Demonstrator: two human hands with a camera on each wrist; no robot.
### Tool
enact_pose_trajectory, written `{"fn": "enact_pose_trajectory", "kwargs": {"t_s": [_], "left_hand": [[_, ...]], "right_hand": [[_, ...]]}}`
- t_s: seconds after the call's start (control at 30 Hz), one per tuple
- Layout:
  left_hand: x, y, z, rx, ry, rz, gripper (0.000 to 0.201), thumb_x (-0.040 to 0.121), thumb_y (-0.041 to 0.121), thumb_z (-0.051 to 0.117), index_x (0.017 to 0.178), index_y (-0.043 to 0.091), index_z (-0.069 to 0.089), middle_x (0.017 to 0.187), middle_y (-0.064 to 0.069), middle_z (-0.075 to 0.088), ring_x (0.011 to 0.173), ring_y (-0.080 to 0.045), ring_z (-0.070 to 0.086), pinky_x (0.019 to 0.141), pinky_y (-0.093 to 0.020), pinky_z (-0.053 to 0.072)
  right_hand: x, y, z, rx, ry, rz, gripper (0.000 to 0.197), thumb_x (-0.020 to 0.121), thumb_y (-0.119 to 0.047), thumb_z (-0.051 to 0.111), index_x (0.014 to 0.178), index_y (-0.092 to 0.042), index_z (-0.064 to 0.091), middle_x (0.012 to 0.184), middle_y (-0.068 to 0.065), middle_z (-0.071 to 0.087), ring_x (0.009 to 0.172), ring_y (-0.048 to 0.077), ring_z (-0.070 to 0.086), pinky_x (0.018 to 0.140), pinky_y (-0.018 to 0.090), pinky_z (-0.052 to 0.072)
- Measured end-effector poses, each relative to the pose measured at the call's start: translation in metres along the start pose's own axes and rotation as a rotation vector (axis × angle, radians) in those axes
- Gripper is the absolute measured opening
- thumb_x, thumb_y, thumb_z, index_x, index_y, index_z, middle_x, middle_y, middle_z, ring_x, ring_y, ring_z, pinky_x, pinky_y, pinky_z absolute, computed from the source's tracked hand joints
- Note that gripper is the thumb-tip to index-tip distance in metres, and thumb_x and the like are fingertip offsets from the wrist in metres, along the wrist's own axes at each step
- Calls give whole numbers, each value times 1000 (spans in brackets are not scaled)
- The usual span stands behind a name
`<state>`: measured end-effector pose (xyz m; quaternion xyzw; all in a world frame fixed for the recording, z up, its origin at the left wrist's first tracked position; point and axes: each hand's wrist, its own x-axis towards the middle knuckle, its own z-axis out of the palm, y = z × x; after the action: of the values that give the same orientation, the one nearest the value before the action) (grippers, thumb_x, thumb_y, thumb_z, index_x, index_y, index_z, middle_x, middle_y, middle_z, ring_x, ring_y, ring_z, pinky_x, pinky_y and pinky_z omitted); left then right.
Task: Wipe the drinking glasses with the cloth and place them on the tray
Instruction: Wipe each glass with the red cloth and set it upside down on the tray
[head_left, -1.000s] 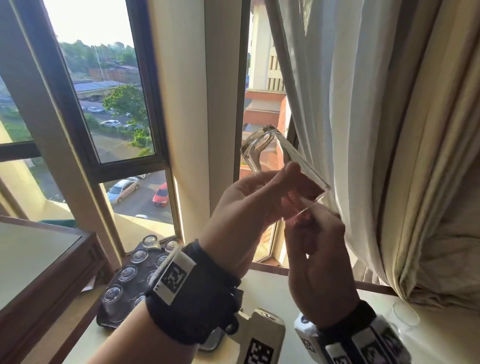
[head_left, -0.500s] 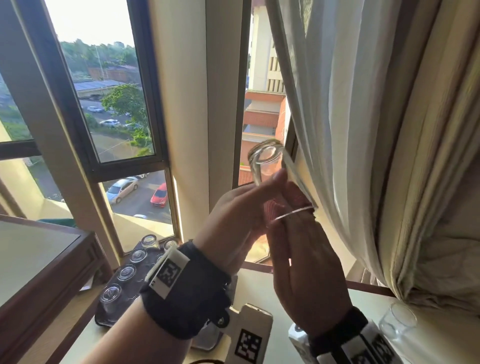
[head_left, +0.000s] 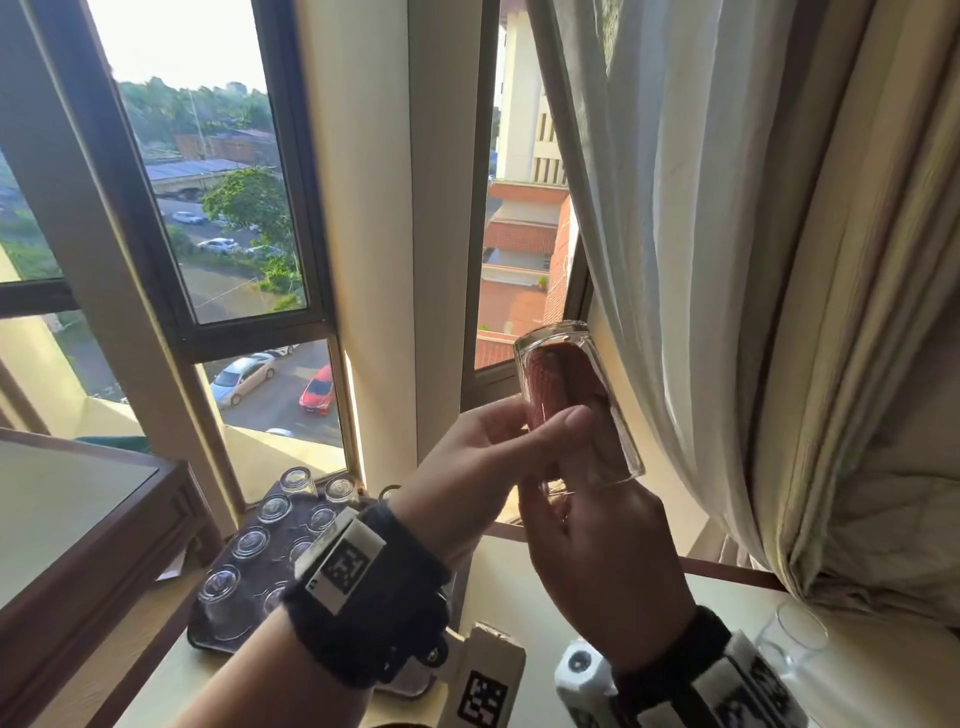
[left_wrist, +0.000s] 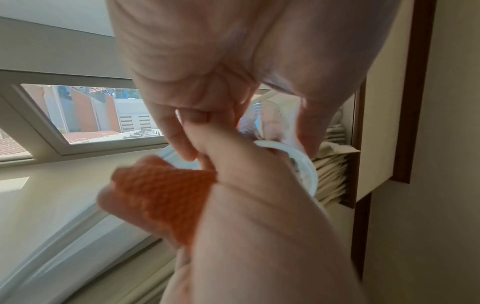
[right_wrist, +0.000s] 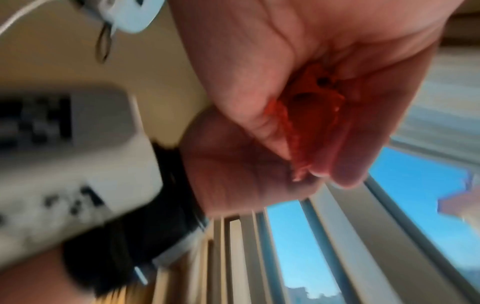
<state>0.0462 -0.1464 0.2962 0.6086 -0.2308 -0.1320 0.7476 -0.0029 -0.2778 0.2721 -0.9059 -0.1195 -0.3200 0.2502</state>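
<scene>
I hold a clear drinking glass (head_left: 618, 447) up in front of the window, base upward and mouth tilted down to the right. My left hand (head_left: 498, 447) grips its side, with the thumb across the front. A red-orange cloth (head_left: 558, 384) fills the inside almost up to the base. My right hand (head_left: 587, 530) reaches up from below, its fingers pinching the cloth (right_wrist: 309, 119) at the mouth. In the left wrist view the cloth (left_wrist: 166, 197) bunches outside the rim (left_wrist: 309, 170). A dark tray (head_left: 208, 634) holding several upturned glasses lies at lower left.
One more clear glass (head_left: 789, 639) stands on the pale table (head_left: 519, 582) at lower right, below the bunched curtain (head_left: 727, 312). A wooden cabinet edge (head_left: 104, 545) borders the tray on the left. The window frame (head_left: 457, 260) stands close behind the glass.
The glass has dropped lower and turned more upright, base up. The cloth now sits deeper inside it. Both hands kept their hold.
</scene>
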Motion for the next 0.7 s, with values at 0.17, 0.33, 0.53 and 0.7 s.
{"fn": "enact_pose_trajectory", "kwargs": {"t_s": [0.17, 0.33, 0.53, 0.7], "left_hand": [[-3, 2, -9, -167, -81, 24, 61, 72, 58, 90, 108, 11, 78, 105, -13, 73, 104, -29, 71, 103, -47, 54], [7, 9, -3, -21, 97, 33, 39, 93, 48, 77, 96, 9, 79, 103, -19, 77, 102, -30, 74, 95, -35, 53], [10, 7, -3, 136, 53, 105, 38, 87, 49, 80, 82, 12, 76, 73, 4, 70, 70, -5, 64, 69, -15, 50], [11, 3, -8, -126, 61, 40, 37, 91, 43, 70, 102, 8, 79, 105, -17, 73, 103, -31, 69, 104, -49, 50]], "right_hand": [[5, -23, -26, 1050, -268, 453, 39, 90, -6, 72, 122, -27, 63, 68, 9, 67, 51, 23, 69, 51, 37, 59], [6, -9, -12, 839, -198, 399, 29, 91, 4, 67, 109, -19, 63, 63, 11, 64, 52, 23, 67, 49, 31, 59], [12, 2, 1, -19, -35, -28, 29, 99, -12, 41, 109, -12, 67, 69, 6, 71, 50, 19, 66, 54, 22, 52], [17, -25, -24, 1410, -322, 547, 34, 89, 11, 58, 114, -11, 63, 49, 11, 53, 35, 22, 52, 34, 24, 42]]}}
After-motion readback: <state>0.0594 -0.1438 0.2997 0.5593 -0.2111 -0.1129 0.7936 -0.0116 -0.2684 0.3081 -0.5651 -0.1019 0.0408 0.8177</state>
